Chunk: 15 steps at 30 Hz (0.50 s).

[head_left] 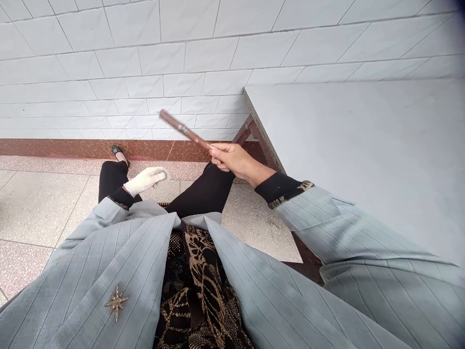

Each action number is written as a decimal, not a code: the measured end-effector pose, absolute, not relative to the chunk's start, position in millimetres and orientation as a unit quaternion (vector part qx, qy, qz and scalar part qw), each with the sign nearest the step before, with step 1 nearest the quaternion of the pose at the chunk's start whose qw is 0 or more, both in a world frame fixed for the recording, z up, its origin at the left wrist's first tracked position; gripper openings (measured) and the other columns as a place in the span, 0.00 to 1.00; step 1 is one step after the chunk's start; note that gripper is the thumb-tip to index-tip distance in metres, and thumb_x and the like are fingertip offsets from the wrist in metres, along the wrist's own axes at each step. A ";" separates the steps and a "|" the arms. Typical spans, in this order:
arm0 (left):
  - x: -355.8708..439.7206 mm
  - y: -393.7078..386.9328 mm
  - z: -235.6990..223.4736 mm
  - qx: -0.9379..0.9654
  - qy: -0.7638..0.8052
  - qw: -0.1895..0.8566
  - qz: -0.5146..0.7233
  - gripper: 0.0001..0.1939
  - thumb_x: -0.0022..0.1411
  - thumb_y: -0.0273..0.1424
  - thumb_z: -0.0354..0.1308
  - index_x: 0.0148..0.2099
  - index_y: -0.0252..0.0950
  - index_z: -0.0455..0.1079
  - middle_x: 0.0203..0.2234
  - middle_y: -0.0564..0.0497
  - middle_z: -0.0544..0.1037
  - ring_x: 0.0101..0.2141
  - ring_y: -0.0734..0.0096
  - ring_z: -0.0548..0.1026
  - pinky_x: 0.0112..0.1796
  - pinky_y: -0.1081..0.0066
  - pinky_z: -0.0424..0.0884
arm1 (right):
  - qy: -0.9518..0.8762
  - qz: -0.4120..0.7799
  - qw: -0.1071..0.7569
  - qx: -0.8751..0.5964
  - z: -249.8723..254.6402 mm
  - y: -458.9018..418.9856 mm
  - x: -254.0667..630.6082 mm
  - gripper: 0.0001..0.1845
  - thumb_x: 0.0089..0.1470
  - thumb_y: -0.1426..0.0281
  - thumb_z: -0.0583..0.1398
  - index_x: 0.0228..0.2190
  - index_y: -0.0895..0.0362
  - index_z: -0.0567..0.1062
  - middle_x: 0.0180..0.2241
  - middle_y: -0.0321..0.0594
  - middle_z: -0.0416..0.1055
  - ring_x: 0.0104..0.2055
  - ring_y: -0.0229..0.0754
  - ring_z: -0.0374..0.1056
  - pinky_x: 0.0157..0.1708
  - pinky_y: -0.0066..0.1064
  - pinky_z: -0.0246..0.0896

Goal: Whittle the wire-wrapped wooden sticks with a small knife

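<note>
Rod (184,130) gripped at 1 end in right hand (230,158), gloved left hand (146,180) partly curled, contents unclear

Across the top of the frame, a wall (196,19); at right, a table (363,145) beside it. At left, floor (51,203) (with a shoe (116,150) near the wall). Near upper centre, a stick (181,128) in the right hand (232,157).

Motion blur on flute end; table cut off at edge.
Far end of the brown flute (184,130) smeared. Table (363,160) runs out of frame at right. Small pale object at the gloved left hand's (145,181) fingertips too blurred to identify.
</note>
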<state>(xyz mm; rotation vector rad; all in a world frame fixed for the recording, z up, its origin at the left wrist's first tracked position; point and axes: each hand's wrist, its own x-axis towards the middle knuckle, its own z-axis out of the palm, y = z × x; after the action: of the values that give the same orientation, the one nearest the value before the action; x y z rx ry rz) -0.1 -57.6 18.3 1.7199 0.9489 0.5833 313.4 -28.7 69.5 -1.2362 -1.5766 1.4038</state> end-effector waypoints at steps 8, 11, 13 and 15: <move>-1.0 -61.5 37.6 0.873 0.369 0.292 0.126 0.16 0.71 0.37 0.47 0.43 0.36 0.75 0.35 0.50 0.80 0.36 0.68 0.76 0.41 0.69 0.69 | -0.612 0.431 0.285 -0.599 64.2 -11.9 327.3 0.20 0.63 0.61 0.60 0.51 0.59 0.78 0.23 0.34 0.61 0.20 0.33 0.51 0.21 0.29 0.45; 4.4 -66.8 49.6 0.905 0.354 0.217 0.097 0.16 0.73 0.35 0.47 0.44 0.37 0.76 0.38 0.49 0.82 0.40 0.65 0.79 0.44 0.68 0.70 | -0.718 0.279 0.186 -0.610 62.0 -9.8 328.4 0.18 0.62 0.60 0.61 0.46 0.57 0.82 0.28 0.41 0.71 0.28 0.40 0.63 0.28 0.33 0.55; 8.2 -69.5 54.7 0.916 0.348 0.175 0.091 0.16 0.73 0.36 0.47 0.46 0.37 0.76 0.39 0.48 0.83 0.41 0.64 0.79 0.44 0.68 0.70 | -0.764 0.209 0.108 -0.601 60.6 -9.8 328.1 0.18 0.61 0.59 0.61 0.46 0.55 0.83 0.35 0.46 0.77 0.35 0.46 0.68 0.34 0.36 0.58; 11.1 -70.5 57.9 0.919 0.354 0.143 0.094 0.17 0.74 0.36 0.47 0.47 0.37 0.76 0.40 0.47 0.83 0.42 0.64 0.79 0.44 0.67 0.71 | -0.789 0.178 0.032 -0.587 59.8 -11.5 327.2 0.21 0.61 0.58 0.60 0.49 0.54 0.83 0.41 0.48 0.79 0.41 0.51 0.71 0.37 0.38 0.59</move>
<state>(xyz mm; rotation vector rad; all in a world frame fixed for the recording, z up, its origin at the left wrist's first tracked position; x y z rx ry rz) 11.1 -70.5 57.9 2.6512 1.0205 0.2716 327.2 -11.5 59.8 -1.8080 -2.4301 0.5483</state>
